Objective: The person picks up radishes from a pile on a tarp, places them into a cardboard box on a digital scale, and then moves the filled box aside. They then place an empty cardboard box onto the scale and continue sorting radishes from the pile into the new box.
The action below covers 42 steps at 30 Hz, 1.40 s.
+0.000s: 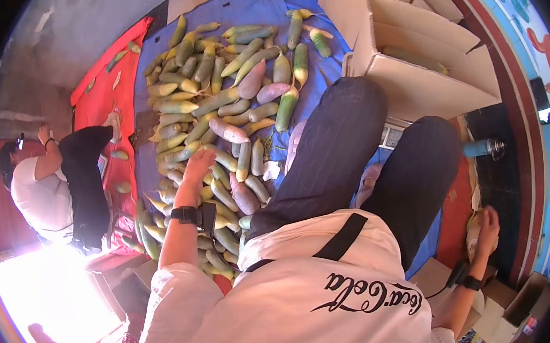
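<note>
Over a large pile of green and yellowish radish-like vegetables (213,106), my left hand (200,164) hovers or rests with its fingers apart and nothing visibly held. A pinkish vegetable (228,130) lies just beyond its fingers, with more pinkish ones among the green. Far to the right, my right hand (488,225) is open, its fingers stretched out beside a pale yellowish item (473,237) that is partly hidden by the hand. Whether the two touch is unclear.
The pile lies on a blue sheet (232,10). An open cardboard box (403,89) with a green vegetable inside stands at the upper right. A blue bottle (476,148) lies at the right. Another person (40,188) sits at the left beside a red sheet (126,99).
</note>
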Motion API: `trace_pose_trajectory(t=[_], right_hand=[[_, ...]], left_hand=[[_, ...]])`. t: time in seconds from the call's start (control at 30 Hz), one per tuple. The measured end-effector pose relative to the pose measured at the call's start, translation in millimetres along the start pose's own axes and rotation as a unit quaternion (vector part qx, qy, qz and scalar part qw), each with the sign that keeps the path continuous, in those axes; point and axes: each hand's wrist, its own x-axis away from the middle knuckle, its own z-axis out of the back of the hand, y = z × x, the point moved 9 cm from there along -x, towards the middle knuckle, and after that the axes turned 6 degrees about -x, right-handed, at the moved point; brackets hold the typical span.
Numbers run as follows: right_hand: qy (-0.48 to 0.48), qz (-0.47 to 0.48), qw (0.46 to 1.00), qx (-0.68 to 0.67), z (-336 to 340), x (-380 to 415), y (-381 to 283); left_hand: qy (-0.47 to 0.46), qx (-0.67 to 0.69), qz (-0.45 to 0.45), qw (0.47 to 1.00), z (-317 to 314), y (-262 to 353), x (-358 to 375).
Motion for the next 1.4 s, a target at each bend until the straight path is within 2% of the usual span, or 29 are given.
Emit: trace_pose_trajectory(t=[0.03,0.1,0.17,0.23,0.27,0.33,0.37,0.4,0.43,0.47,0.5,0.53,0.6,0.63,0.67,0.7,0.73,0.77,0.83,0.9,1.1,1.2,1.37,1.4], right_hand=[[-0.02,-0.037,0.991,-0.124,-13.1,-9.1,-35.9],[-0.025,-0.005,0.988,-0.151,-35.2,-17.3,-110.2],[-0.028,0.025,0.983,-0.177,-54.3,-23.2,-160.0],[-0.053,0.111,0.984,-0.131,-72.4,-25.3,-201.1],[-0.059,0.11,0.984,-0.128,-82.6,-28.0,-207.1],[-0.089,0.195,0.974,-0.073,-102.9,-26.1,-229.9],[-0.093,0.193,0.974,-0.07,-109.6,-26.4,-235.1],[-0.089,0.237,0.967,-0.021,-115.8,-23.1,-247.6],[-0.084,0.279,0.956,0.028,-121.9,-18.9,-258.6],[-0.076,0.292,0.953,0.024,-124.8,-17.1,-264.9],[-0.076,0.291,0.953,0.026,-127.8,-17.8,-265.8],[-0.062,0.302,0.95,0.048,-128.9,-18.4,-267.7],[-0.047,0.311,0.946,0.072,-132.5,-18.3,-269.2],[-0.039,0.299,0.951,0.064,-133.3,-18.5,-267.8],[-0.031,0.286,0.956,0.056,-133.5,-19.6,-267.4],[-0.029,0.286,0.956,0.058,-135.4,-19.1,-270.2],[-0.02,0.305,0.949,0.082,-137.3,-16.5,-276.5],[-0.011,0.324,0.94,0.105,-138.9,-14.9,-281.6],[-0.006,0.325,0.939,0.109,-140.8,-17.2,-281.5],[-0.005,0.325,0.939,0.111,-141.6,-18.4,-280.6],[0.016,0.307,0.945,0.111,-141.8,-23.8,-274.3],[0.011,0.307,0.947,0.092,-141.3,-22.8,-279.9],[0.007,0.309,0.949,0.062,-143.6,-24.2,-286.0],[0.016,0.298,0.953,0.058,-142.1,-24.7,-286.2]], left_hand=[[0.002,0.003,0.009,1.0,1.9,-18.1,-0.8],[-0.01,0.045,0.056,0.997,-0.3,-59.4,-4.7],[-0.024,0.037,0.061,0.997,-5.4,-91.7,-8.1],[-0.033,0.047,0.15,0.987,-15.4,-122.7,-2.7],[-0.035,0.038,0.169,0.984,-19.5,-131.9,-1.5],[-0.05,0.042,0.179,0.982,-26.8,-144.1,-2.0],[-0.064,0.046,0.182,0.98,-31.6,-148.9,-3.4],[-0.073,0.044,0.195,0.977,-34.8,-153.0,-6.7],[-0.075,0.044,0.198,0.976,-36.4,-185.4,-24.6],[-0.101,-0.051,-0.004,0.994,-39.8,-206.0,-59.6],[-0.121,-0.143,-0.207,0.96,-48.6,-201.1,-68.2],[-0.123,-0.142,-0.208,0.96,-51.9,-194.6,-73.3],[-0.195,-0.206,-0.238,0.929,-76.4,-165.9,-75.2],[-0.197,-0.205,-0.239,0.928,-83.6,-132.1,-64.5],[-0.164,-0.097,-0.07,0.979,-80.6,-102.7,-54.4],[-0.123,0.016,0.102,0.987,-81.5,-97.7,-47.0],[-0.126,0.035,0.125,0.983,-89.4,-94.3,-54.5],[-0.128,0.035,0.124,0.983,-94.2,-91.5,-65.3],[-0.16,-0.018,0.018,0.987,-106.9,-70.0,-83.6],[-0.135,-0.019,0.037,0.99,-105.1,-34.2,-75.0],[-0.099,0.018,0.021,0.995,-83.0,23.8,-82.9],[-0.112,0.086,-0.03,0.99,-80.4,67.1,-77.3],[-0.132,0.07,-0.114,0.982,-89.7,167.7,-40.5],[-0.127,0.063,-0.156,0.978,-91.0,189.3,-31.0]])
